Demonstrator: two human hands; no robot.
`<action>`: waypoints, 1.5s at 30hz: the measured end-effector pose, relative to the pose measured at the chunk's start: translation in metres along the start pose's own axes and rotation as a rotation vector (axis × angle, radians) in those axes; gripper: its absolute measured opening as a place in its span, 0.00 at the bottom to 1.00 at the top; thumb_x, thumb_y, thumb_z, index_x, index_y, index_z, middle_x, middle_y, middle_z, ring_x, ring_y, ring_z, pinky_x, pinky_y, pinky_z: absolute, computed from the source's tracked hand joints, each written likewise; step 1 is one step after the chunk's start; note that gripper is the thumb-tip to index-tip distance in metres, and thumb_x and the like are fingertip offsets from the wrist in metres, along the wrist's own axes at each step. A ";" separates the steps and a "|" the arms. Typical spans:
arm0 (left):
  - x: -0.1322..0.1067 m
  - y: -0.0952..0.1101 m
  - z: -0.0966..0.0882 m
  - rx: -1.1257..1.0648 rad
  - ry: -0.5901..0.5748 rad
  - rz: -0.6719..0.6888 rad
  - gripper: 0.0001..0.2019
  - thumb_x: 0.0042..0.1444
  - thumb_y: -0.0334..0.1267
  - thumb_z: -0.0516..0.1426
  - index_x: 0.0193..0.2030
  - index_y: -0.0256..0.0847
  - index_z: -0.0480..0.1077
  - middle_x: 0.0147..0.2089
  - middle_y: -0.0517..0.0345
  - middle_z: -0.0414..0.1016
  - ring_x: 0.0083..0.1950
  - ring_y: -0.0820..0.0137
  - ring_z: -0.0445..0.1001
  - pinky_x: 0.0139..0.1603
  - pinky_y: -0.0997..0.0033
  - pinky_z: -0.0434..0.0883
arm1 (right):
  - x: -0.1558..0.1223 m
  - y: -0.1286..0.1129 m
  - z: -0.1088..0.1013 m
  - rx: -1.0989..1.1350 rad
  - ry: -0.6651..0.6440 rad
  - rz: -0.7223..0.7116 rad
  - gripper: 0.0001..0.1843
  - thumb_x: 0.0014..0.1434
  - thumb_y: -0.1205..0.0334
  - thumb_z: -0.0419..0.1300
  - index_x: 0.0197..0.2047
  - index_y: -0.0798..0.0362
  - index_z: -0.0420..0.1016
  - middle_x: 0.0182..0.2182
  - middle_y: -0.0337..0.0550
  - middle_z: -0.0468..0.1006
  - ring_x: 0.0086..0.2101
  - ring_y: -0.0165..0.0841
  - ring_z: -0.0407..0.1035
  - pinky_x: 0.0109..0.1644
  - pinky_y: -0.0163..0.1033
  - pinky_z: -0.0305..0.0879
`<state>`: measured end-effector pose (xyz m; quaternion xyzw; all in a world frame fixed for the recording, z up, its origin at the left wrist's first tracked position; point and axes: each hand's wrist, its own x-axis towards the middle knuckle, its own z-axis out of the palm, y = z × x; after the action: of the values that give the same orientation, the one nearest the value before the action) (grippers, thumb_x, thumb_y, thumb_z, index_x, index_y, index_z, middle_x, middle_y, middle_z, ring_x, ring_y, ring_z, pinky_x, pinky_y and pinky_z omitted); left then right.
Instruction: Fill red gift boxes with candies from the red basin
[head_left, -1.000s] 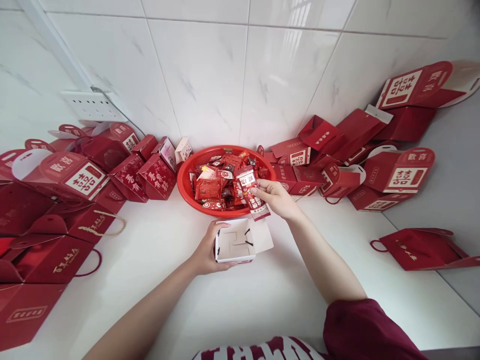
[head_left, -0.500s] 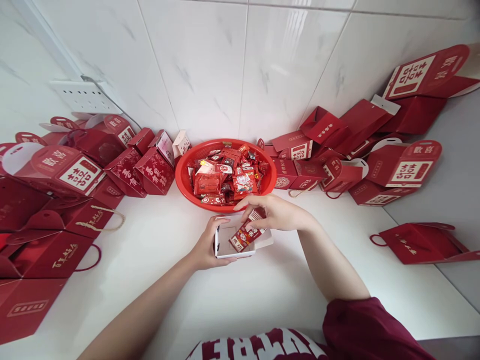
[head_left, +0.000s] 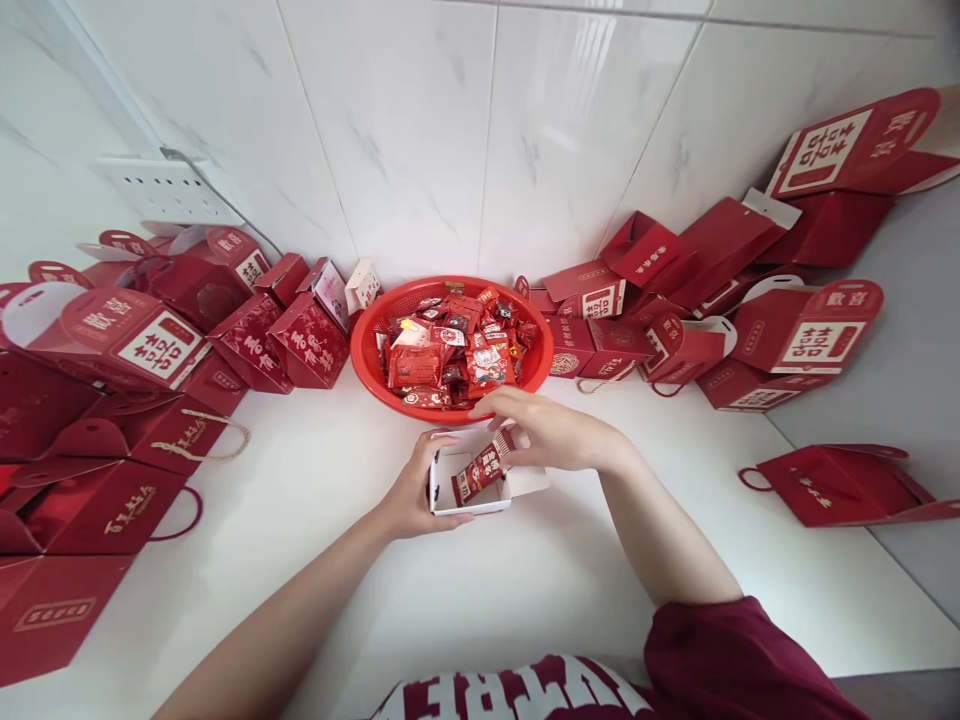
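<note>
A small white-lined open box (head_left: 442,465) stands on the white table. My left hand (head_left: 415,492) grips it from the left, thumb along the near side and fingers at the far side. Inside lies a red snack packet (head_left: 478,472) with white lettering, tilted, its upper right end towards the far right corner. Over that end hovers my right hand (head_left: 551,428), fingers apart and curved. Its thumb is close to the packet, and whether it touches cannot be made out. Just behind is a red plastic basket (head_left: 360,365) heaped with wrapped sweets (head_left: 416,367).
Red gift boxes (head_left: 161,350) crowd the left side, some with rope or ribbon handles. More red boxes (head_left: 814,340) are piled along the right, and a single red box (head_left: 825,492) sits nearer. A tiled wall (head_left: 420,130) with a socket strip (head_left: 169,190) rises behind.
The snack packet has gone down further into the box and slightly left. My right fingers have loosened from it and shifted a little right. My left hand and the box have stayed put.
</note>
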<state>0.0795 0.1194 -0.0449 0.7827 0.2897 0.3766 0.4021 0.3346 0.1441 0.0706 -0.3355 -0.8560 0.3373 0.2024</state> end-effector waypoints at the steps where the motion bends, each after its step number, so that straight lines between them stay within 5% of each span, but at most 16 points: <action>1: 0.000 0.000 0.000 -0.006 0.001 0.002 0.46 0.41 0.44 0.72 0.66 0.49 0.55 0.62 0.45 0.56 0.65 0.46 0.61 0.62 0.44 0.65 | 0.000 -0.004 0.001 -0.003 -0.021 -0.027 0.27 0.53 0.74 0.62 0.56 0.47 0.72 0.55 0.47 0.72 0.45 0.36 0.74 0.44 0.42 0.75; 6: -0.001 -0.001 0.001 -0.012 0.006 -0.016 0.47 0.40 0.43 0.72 0.66 0.48 0.55 0.62 0.45 0.57 0.64 0.46 0.62 0.63 0.43 0.65 | -0.003 -0.022 -0.017 0.089 0.064 -0.163 0.12 0.62 0.72 0.56 0.43 0.50 0.78 0.46 0.45 0.79 0.44 0.35 0.75 0.44 0.41 0.74; 11: -0.002 -0.002 0.001 -0.043 -0.010 -0.001 0.47 0.41 0.44 0.71 0.66 0.50 0.54 0.62 0.46 0.54 0.65 0.47 0.61 0.62 0.44 0.65 | 0.019 0.001 -0.048 0.243 0.835 -0.146 0.01 0.61 0.64 0.62 0.37 0.50 0.73 0.42 0.44 0.78 0.45 0.38 0.75 0.52 0.49 0.73; 14: -0.002 -0.002 0.000 -0.053 -0.025 -0.009 0.47 0.41 0.42 0.71 0.66 0.50 0.52 0.63 0.46 0.52 0.65 0.47 0.60 0.62 0.45 0.65 | 0.041 0.028 -0.047 0.056 1.088 -0.073 0.02 0.60 0.65 0.62 0.38 0.50 0.74 0.48 0.48 0.75 0.52 0.41 0.72 0.59 0.54 0.68; 17: -0.003 -0.003 0.000 -0.057 -0.027 -0.004 0.47 0.41 0.41 0.71 0.66 0.51 0.52 0.62 0.46 0.53 0.65 0.48 0.61 0.63 0.44 0.64 | 0.053 0.040 -0.033 -0.153 0.974 -0.002 0.02 0.60 0.65 0.61 0.38 0.51 0.76 0.49 0.49 0.76 0.54 0.43 0.70 0.61 0.54 0.64; 21: -0.002 -0.002 0.001 -0.057 -0.021 -0.010 0.46 0.41 0.42 0.71 0.65 0.51 0.53 0.61 0.47 0.54 0.64 0.49 0.62 0.62 0.45 0.65 | 0.058 0.029 -0.010 0.021 0.476 -0.060 0.08 0.65 0.59 0.59 0.42 0.51 0.77 0.41 0.45 0.81 0.44 0.38 0.76 0.52 0.45 0.71; 25: -0.003 -0.003 0.001 -0.051 -0.013 -0.021 0.46 0.40 0.42 0.71 0.65 0.51 0.54 0.63 0.46 0.55 0.65 0.47 0.61 0.62 0.43 0.65 | 0.070 0.012 0.011 0.067 0.003 -0.056 0.29 0.64 0.47 0.60 0.63 0.52 0.66 0.59 0.52 0.73 0.57 0.43 0.69 0.60 0.49 0.66; 27: -0.004 -0.004 0.001 -0.060 -0.026 -0.030 0.45 0.42 0.41 0.71 0.65 0.50 0.54 0.62 0.46 0.58 0.63 0.47 0.64 0.61 0.42 0.66 | 0.077 0.008 0.019 0.005 -0.104 0.000 0.40 0.60 0.43 0.63 0.68 0.54 0.60 0.65 0.57 0.65 0.62 0.48 0.63 0.63 0.53 0.63; 29: -0.005 -0.005 0.001 -0.075 -0.029 -0.030 0.45 0.43 0.42 0.71 0.65 0.50 0.53 0.62 0.46 0.59 0.61 0.47 0.66 0.60 0.41 0.67 | 0.083 0.008 0.024 -0.008 -0.099 0.015 0.38 0.60 0.47 0.64 0.68 0.55 0.61 0.65 0.57 0.66 0.62 0.49 0.64 0.63 0.53 0.63; 33: -0.004 -0.003 0.001 -0.056 -0.002 -0.017 0.46 0.40 0.43 0.71 0.65 0.51 0.55 0.63 0.46 0.54 0.65 0.46 0.62 0.62 0.41 0.65 | 0.081 0.012 0.024 0.182 0.068 -0.031 0.17 0.68 0.57 0.55 0.57 0.51 0.72 0.54 0.47 0.78 0.53 0.41 0.72 0.60 0.50 0.66; 39: -0.002 -0.002 0.000 -0.047 -0.012 -0.008 0.47 0.40 0.44 0.72 0.65 0.50 0.54 0.62 0.46 0.53 0.64 0.48 0.61 0.62 0.45 0.65 | 0.053 0.016 0.019 0.763 0.195 0.076 0.17 0.63 0.51 0.62 0.50 0.52 0.74 0.47 0.43 0.80 0.48 0.38 0.75 0.51 0.46 0.75; 42: -0.003 -0.006 0.001 -0.050 -0.010 0.018 0.47 0.40 0.43 0.72 0.66 0.50 0.54 0.62 0.46 0.53 0.65 0.48 0.60 0.63 0.46 0.64 | 0.034 0.011 0.013 0.682 0.165 0.084 0.15 0.62 0.51 0.62 0.44 0.54 0.76 0.41 0.43 0.81 0.42 0.37 0.76 0.47 0.44 0.75; 45: -0.003 -0.009 0.001 -0.067 -0.005 0.026 0.46 0.41 0.44 0.72 0.65 0.49 0.54 0.62 0.46 0.54 0.64 0.48 0.60 0.63 0.45 0.63 | 0.017 0.001 0.011 0.359 0.166 0.057 0.09 0.63 0.57 0.62 0.43 0.53 0.76 0.39 0.42 0.80 0.40 0.35 0.74 0.46 0.41 0.72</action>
<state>0.0777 0.1218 -0.0542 0.7734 0.2658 0.3893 0.4238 0.3172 0.1514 0.0646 -0.3446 -0.7527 0.4614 0.3190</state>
